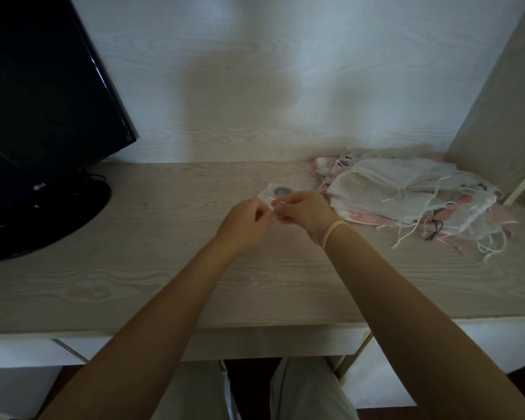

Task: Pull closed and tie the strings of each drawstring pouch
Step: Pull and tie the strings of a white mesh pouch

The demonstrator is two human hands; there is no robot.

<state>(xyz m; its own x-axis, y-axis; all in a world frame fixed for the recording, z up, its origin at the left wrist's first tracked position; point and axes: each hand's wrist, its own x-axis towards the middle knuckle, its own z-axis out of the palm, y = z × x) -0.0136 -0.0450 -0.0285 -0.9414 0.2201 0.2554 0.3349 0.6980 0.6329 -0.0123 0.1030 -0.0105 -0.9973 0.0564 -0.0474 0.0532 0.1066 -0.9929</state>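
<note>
A small white drawstring pouch with a dark print lies on the desk's middle, mostly hidden behind my hands. My left hand and my right hand meet just in front of it. Each pinches a thin white string of the pouch between thumb and fingers. A pale band sits on my right wrist. A heap of white and pink drawstring pouches with loose strings lies at the right.
A black monitor on a round black stand occupies the desk's left. The pale wooden desk backs onto a wood-grain wall. A side panel rises at the far right.
</note>
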